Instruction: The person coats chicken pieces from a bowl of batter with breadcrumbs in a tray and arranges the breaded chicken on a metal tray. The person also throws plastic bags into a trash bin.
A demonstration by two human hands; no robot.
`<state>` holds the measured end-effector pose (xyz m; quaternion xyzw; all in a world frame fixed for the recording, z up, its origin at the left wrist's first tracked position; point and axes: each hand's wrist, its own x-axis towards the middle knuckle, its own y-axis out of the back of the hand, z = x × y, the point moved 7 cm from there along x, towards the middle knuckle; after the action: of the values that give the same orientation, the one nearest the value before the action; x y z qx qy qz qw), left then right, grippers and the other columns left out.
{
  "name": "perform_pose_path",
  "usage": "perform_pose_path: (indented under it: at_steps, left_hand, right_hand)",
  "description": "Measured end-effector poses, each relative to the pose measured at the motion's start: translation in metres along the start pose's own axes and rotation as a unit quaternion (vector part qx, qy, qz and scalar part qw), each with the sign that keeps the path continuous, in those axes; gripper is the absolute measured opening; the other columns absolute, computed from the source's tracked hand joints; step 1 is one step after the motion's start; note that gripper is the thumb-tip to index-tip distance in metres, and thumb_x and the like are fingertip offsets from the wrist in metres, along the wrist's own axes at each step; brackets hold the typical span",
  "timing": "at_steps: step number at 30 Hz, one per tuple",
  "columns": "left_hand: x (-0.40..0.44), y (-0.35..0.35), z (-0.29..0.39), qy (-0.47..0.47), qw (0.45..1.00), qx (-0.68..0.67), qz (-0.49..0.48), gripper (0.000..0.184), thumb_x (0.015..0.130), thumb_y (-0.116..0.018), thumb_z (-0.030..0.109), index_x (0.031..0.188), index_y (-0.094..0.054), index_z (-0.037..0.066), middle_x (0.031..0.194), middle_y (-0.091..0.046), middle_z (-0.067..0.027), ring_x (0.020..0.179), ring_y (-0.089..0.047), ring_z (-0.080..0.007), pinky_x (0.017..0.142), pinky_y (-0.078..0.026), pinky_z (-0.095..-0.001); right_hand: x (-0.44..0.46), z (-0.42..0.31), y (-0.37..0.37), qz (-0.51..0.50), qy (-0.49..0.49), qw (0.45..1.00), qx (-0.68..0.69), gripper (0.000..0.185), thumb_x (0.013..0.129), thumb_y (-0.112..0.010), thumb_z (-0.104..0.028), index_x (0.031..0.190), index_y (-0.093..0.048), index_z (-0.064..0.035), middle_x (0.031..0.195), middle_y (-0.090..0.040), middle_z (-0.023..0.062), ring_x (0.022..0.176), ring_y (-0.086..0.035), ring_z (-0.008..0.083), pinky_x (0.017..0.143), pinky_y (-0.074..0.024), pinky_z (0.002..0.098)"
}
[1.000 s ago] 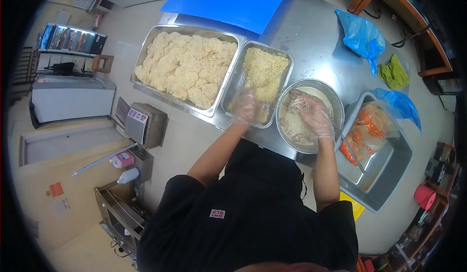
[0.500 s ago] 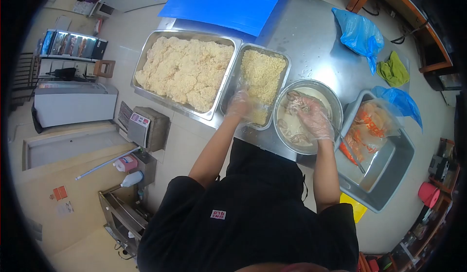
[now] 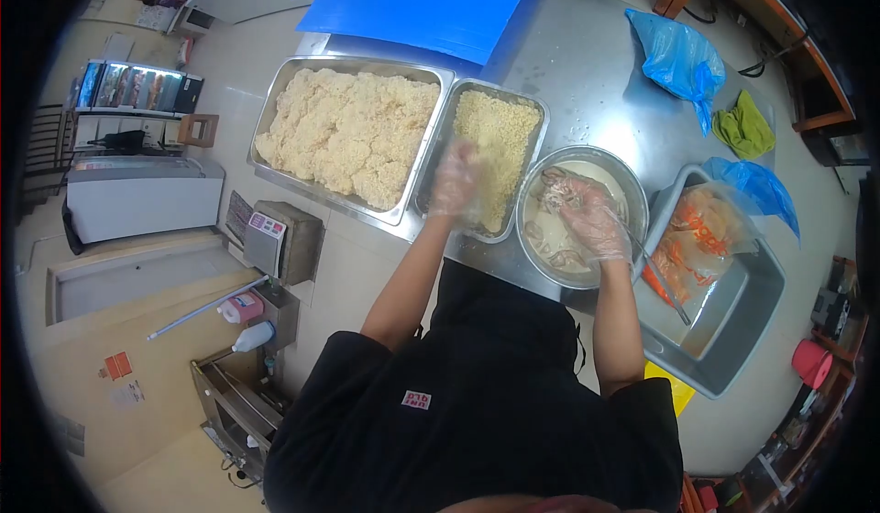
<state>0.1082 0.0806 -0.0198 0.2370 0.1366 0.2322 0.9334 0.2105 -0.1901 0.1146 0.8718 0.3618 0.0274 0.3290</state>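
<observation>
My left hand (image 3: 456,181), in a clear plastic glove and blurred by motion, is over the left side of the small metal tray (image 3: 541,146) of pale crumbs (image 3: 495,132). What its fingers do is smeared. My right hand (image 3: 594,224), gloved too, is inside the round metal bowl (image 3: 639,183) of whitish batter (image 3: 587,166), with its fingers closed round a piece of coated meat (image 3: 555,194). More pieces lie low in the batter. A thin metal handle (image 3: 662,279) leans over the bowl's right side. Left of the crumbs, a large metal tray (image 3: 266,128) holds crumb-coated pieces (image 3: 353,132).
A grey tub (image 3: 747,330) with orange-marked plastic bags (image 3: 701,229) adjoins the bowl on the right. Beyond are a blue plastic bag (image 3: 676,59) and a green cloth (image 3: 743,126). A blue board (image 3: 422,4) lies behind the trays. A scale (image 3: 266,238) stands at the left.
My left hand has moved up along the left side of the crumb tray, and the crumbs there have shifted. My right hand stays in the bowl with the meat.
</observation>
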Motion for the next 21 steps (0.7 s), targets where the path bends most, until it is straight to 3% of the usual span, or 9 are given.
perform_pose_path:
  at_steps: [1, 4, 7, 10, 14, 16, 19, 21]
  left_hand:
    - [0.004, 0.002, -0.001, -0.029, 0.995, -0.066, 0.067, 0.089, 0.089, -0.076, 0.035, 0.156, -0.031, -0.003, 0.153, -0.041, -0.0322, 0.144, -0.041, -0.0434, 0.12, -0.036, -0.0438]
    - [-0.013, 0.008, 0.084, -0.07, 0.952, 0.27, 0.125, 0.08, 0.096, -0.065, 0.039, 0.154, -0.032, -0.005, 0.158, -0.04, -0.0241, 0.143, -0.044, -0.0368, 0.116, -0.04, -0.0413]
    - [0.011, -0.035, 0.041, -0.129, 0.886, 0.43, 0.114, 0.089, 0.099, -0.058, 0.046, 0.161, -0.019, -0.003, 0.166, -0.028, -0.0214, 0.151, -0.033, -0.0363, 0.121, -0.034, -0.044]
    - [0.05, -0.036, 0.046, -0.089, 0.929, 0.351, 0.08, 0.081, 0.104, -0.049, 0.045, 0.16, -0.021, -0.005, 0.165, -0.023, -0.0294, 0.155, -0.021, -0.0401, 0.127, -0.02, -0.0463]
    - [0.082, -0.037, 0.055, -0.078, 0.893, 0.431, 0.102, 0.086, 0.103, -0.045, 0.054, 0.159, -0.022, -0.007, 0.166, -0.023, -0.0284, 0.157, -0.019, -0.0377, 0.127, -0.02, -0.0455]
    - [0.085, -0.036, 0.059, -0.047, 0.902, 0.421, 0.081, 0.092, 0.101, -0.047, 0.059, 0.159, -0.022, -0.007, 0.166, -0.022, -0.0287, 0.157, -0.018, -0.0363, 0.127, -0.02, -0.0447]
    - [0.066, -0.023, 0.074, -0.112, 0.904, 0.397, 0.113, 0.106, 0.093, -0.053, 0.07, 0.159, -0.022, -0.007, 0.165, -0.026, -0.0294, 0.155, -0.026, -0.0365, 0.126, -0.024, -0.0438]
    - [0.047, -0.017, 0.081, -0.015, 0.924, 0.378, 0.053, 0.115, 0.087, -0.057, 0.076, 0.16, -0.021, -0.006, 0.164, -0.027, -0.0295, 0.152, -0.031, -0.0377, 0.123, -0.03, -0.0438]
  right_hand:
    - [0.001, 0.004, -0.003, -0.013, -0.01, 1.0, 0.014, 0.034, 0.085, -0.071, -0.024, 0.115, -0.072, -0.0089, 0.116, -0.069, 0.0248, 0.111, -0.065, 0.0425, 0.097, -0.05, 0.0492]
    - [0.003, 0.008, -0.007, -0.025, 0.001, 0.999, 0.048, 0.035, 0.086, -0.072, -0.026, 0.115, -0.072, -0.0078, 0.117, -0.069, 0.0255, 0.111, -0.065, 0.0427, 0.097, -0.0498, 0.0493]
    - [0.003, 0.009, -0.006, -0.016, 0.012, 0.998, 0.054, 0.038, 0.087, -0.072, -0.029, 0.118, -0.072, -0.0068, 0.117, -0.069, 0.0262, 0.112, -0.065, 0.0429, 0.098, -0.0498, 0.049]
    - [0.002, 0.007, -0.003, -0.025, -0.015, 0.999, 0.032, 0.041, 0.088, -0.072, -0.03, 0.121, -0.071, -0.0075, 0.12, -0.069, 0.026, 0.114, -0.065, 0.0424, 0.099, -0.0498, 0.0482]
    - [-0.003, -0.001, -0.002, -0.04, -0.049, 0.998, 0.032, 0.043, 0.088, -0.072, -0.031, 0.125, -0.071, -0.0099, 0.125, -0.068, 0.0244, 0.119, -0.064, 0.0413, 0.102, -0.0492, 0.0472]
    - [-0.004, -0.004, -0.005, -0.038, -0.033, 0.999, 0.021, 0.039, 0.086, -0.069, -0.021, 0.123, -0.07, -0.0072, 0.116, -0.07, 0.0247, 0.112, -0.067, 0.0394, 0.098, -0.0506, 0.0454]
    - [-0.005, -0.01, 0.001, -0.023, -0.01, 1.0, 0.005, 0.039, 0.085, -0.069, -0.016, 0.122, -0.07, -0.0061, 0.112, -0.071, 0.0252, 0.109, -0.068, 0.0385, 0.096, -0.0514, 0.0451]
    - [-0.003, -0.011, 0.004, -0.017, -0.008, 1.0, 0.012, 0.04, 0.086, -0.07, -0.02, 0.124, -0.07, -0.0076, 0.118, -0.07, 0.0247, 0.113, -0.066, 0.0392, 0.099, -0.0507, 0.0457]
